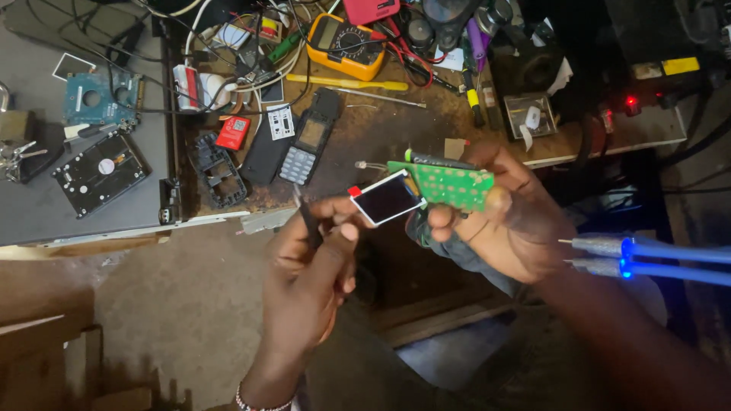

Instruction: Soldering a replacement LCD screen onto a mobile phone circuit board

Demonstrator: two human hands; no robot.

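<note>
While the cluttered tabletop [396, 137] sits behind, right hand [506, 221] fingers pinch a green circuit board [453, 185] w/ small screen [387, 200] attached; left hand [308, 278] fingers grip a thin dark tool [308, 221] just beside screen. Step looks like prying; needs steady, light leverage.

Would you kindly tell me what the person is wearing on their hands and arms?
Both hands are bare, with no gloves or rings visible. The left hand has a beaded bracelet at the wrist. The right hand and its forearm show no sleeve.
</note>
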